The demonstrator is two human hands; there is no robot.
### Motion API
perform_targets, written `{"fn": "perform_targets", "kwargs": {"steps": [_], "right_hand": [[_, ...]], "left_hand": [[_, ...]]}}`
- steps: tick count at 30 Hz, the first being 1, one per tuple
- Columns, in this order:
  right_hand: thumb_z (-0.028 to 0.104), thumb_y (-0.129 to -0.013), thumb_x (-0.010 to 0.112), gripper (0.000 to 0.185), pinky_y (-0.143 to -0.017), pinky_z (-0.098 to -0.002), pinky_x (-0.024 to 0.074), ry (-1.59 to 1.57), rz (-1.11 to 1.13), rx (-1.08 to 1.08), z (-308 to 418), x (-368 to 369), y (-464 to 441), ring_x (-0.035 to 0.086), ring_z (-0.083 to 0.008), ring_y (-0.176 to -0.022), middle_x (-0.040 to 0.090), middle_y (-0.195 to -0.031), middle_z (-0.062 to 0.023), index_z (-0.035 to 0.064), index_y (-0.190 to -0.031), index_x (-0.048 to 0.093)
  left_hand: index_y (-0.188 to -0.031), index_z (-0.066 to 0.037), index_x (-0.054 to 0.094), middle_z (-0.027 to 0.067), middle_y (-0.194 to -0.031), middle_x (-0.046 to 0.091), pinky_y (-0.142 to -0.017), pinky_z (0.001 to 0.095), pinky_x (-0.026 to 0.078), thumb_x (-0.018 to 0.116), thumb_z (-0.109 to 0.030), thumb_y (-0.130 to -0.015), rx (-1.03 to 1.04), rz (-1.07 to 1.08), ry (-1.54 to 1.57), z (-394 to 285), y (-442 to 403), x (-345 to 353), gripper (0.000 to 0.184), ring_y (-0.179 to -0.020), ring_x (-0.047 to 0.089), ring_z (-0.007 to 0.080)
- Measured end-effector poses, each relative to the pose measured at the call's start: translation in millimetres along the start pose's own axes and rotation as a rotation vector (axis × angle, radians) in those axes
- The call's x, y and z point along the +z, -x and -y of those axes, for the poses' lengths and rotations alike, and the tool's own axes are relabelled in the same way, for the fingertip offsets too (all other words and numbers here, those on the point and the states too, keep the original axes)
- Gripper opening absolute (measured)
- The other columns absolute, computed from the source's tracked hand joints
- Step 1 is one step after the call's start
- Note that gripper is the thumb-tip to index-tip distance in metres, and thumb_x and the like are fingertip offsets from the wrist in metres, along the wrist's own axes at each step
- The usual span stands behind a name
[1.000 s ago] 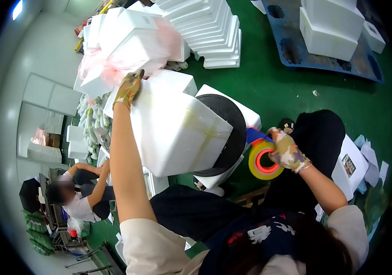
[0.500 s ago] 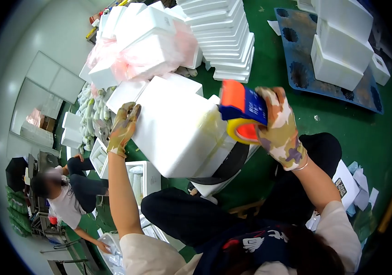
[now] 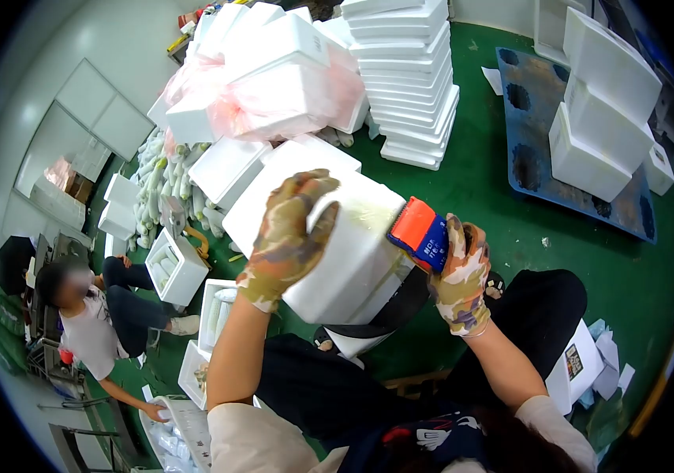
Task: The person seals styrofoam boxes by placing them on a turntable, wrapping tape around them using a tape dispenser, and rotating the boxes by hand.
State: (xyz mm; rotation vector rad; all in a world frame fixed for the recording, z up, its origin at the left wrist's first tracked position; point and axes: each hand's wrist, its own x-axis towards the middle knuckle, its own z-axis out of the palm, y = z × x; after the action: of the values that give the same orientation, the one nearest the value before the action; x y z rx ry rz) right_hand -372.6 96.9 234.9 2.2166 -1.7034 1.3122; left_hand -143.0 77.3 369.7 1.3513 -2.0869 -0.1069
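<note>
A white foam box (image 3: pixel 337 268) stands tilted in front of me on a round black surface (image 3: pixel 400 303), with clear yellowish tape across its end. My right hand (image 3: pixel 463 276), in a camouflage glove, is wrapped round a tape dispenser (image 3: pixel 422 234) with an orange and blue body, which sits against the right edge of the box. My left hand (image 3: pixel 289 236), gloved the same way, is over the top of the box with its fingers apart and nothing in them. Whether its palm touches the box cannot be made out.
White foam boxes in pink film (image 3: pixel 274 79) and a stack of foam lids (image 3: pixel 412 87) stand ahead. A blue pallet (image 3: pixel 534 177) bears boxes at right. Wrapped vegetables (image 3: pixel 159 185) lie at left. A person (image 3: pixel 88 323) reaches into a white basket (image 3: pixel 195 426).
My left hand has moved from the box's far left edge to over its top. My right hand has raised the dispenser from beside my knee, then brought it against the box edge.
</note>
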Motion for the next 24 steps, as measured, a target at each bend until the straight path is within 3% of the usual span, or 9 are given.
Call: {"fn": "perform_targets", "kwargs": {"steps": [3, 5, 6, 7, 9, 11, 15, 19, 24], "right_hand": [[0.006, -0.059, 0.075, 0.085, -0.082, -0.0448, 0.0465, -0.005, 0.017, 0.000, -1.8, -0.6, -1.4, 0.052, -0.0382, -0.098, 0.049, -0.114, -0.0208, 0.0038, -0.137, 0.042], [0.009, -0.061, 0.077, 0.086, -0.082, -0.0452, 0.0462, -0.038, 0.025, -0.040, -5.0, 1.1, -2.4, 0.052, -0.0374, -0.099, 0.049, -0.114, -0.0200, 0.0035, -0.138, 0.041], [0.009, -0.061, 0.077, 0.086, -0.082, -0.0452, 0.0462, -0.034, 0.024, -0.038, -5.4, 0.3, -3.0, 0.052, -0.0374, -0.099, 0.049, -0.114, -0.0200, 0.0035, -0.138, 0.041], [0.011, -0.062, 0.077, 0.085, -0.083, -0.0452, 0.0459, -0.016, 0.034, -0.050, -4.9, -1.3, -3.2, 0.052, -0.0371, -0.100, 0.049, -0.115, -0.0197, 0.0034, -0.139, 0.040], [0.012, -0.064, 0.077, 0.085, -0.083, -0.0452, 0.0456, 0.001, 0.049, -0.044, -5.5, -2.7, -4.1, 0.052, -0.0368, -0.100, 0.050, -0.115, -0.0195, 0.0034, -0.139, 0.040], [0.012, -0.066, 0.075, 0.082, -0.085, -0.0454, 0.0449, -0.020, 0.078, -0.057, -8.8, -5.0, -2.7, 0.052, -0.0366, -0.101, 0.049, -0.116, -0.0189, 0.0033, -0.140, 0.039], [0.004, -0.066, 0.068, 0.077, -0.077, -0.0429, 0.0471, -0.035, 0.140, -0.035, -17.8, -9.9, 7.0, 0.052, -0.0347, -0.098, 0.049, -0.116, -0.0152, 0.0082, -0.139, 0.043], [0.002, -0.071, 0.061, 0.068, -0.073, -0.0418, 0.0477, 0.051, 0.172, -0.025, -49.4, 11.1, 39.7, 0.053, -0.0328, -0.096, 0.052, -0.112, -0.0124, 0.0105, -0.136, 0.047], [0.007, -0.075, 0.058, 0.058, -0.075, -0.0409, 0.0488, 0.151, 0.303, -0.016, -98.7, 42.2, 96.1, 0.055, -0.0300, -0.095, 0.054, -0.108, -0.0118, 0.0139, -0.133, 0.050]], "left_hand": [[-0.109, 0.000, 0.063, 0.0160, -0.118, 0.059, -0.094, 0.0347, 0.046, 0.056, 0.006, -0.084, 0.076, 0.045, 0.105, -19.8, 2.3, 8.8, 0.026, -0.109, 0.058, 0.0287], [-0.112, 0.001, 0.064, 0.0154, -0.120, 0.059, -0.096, 0.0337, 0.045, 0.050, 0.012, -0.084, 0.175, 0.036, 0.326, -25.1, 6.8, 28.6, 0.033, -0.114, 0.056, 0.0282], [-0.118, 0.001, 0.062, 0.0156, -0.124, 0.058, -0.099, 0.0325, 0.043, 0.047, 0.016, -0.083, 0.075, 0.062, 0.615, -30.8, 8.0, 38.2, 0.041, -0.119, 0.053, 0.0285], [-0.125, -0.001, 0.058, 0.0179, -0.128, 0.055, -0.104, 0.0347, 0.039, 0.048, 0.012, -0.084, 0.214, 0.114, 0.213, -30.1, 4.2, 38.8, 0.044, -0.123, 0.050, 0.0291], [-0.133, -0.002, 0.051, 0.0189, -0.134, 0.052, -0.108, 0.0378, 0.034, 0.050, 0.005, -0.087, 0.335, 0.167, -0.036, -13.5, 2.8, 46.5, 0.046, -0.128, 0.046, 0.0307], [-0.137, -0.003, 0.047, 0.0179, -0.140, 0.047, -0.111, 0.0392, 0.028, 0.049, -0.004, -0.091, 0.213, 0.253, -0.193, -10.1, -0.4, 47.0, 0.046, -0.134, 0.040, 0.0310], [-0.137, -0.005, 0.046, 0.0131, -0.146, 0.040, -0.112, 0.0424, 0.026, 0.049, -0.015, -0.093, 0.228, 0.327, -0.289, -9.7, -1.4, 48.7, 0.045, -0.137, 0.036, 0.0311], [-0.135, -0.004, 0.047, 0.0143, -0.142, 0.046, -0.111, 0.0425, 0.027, 0.055, -0.006, -0.086, 0.176, 0.348, -0.260, -17.2, -4.1, 46.4, 0.050, -0.134, 0.039, 0.0337], [-0.132, -0.001, 0.051, 0.0176, -0.139, 0.048, -0.110, 0.0428, 0.027, 0.055, -0.005, -0.083, 0.155, 0.349, -0.214, -14.3, -5.4, 47.1, 0.049, -0.133, 0.040, 0.0359]]}}
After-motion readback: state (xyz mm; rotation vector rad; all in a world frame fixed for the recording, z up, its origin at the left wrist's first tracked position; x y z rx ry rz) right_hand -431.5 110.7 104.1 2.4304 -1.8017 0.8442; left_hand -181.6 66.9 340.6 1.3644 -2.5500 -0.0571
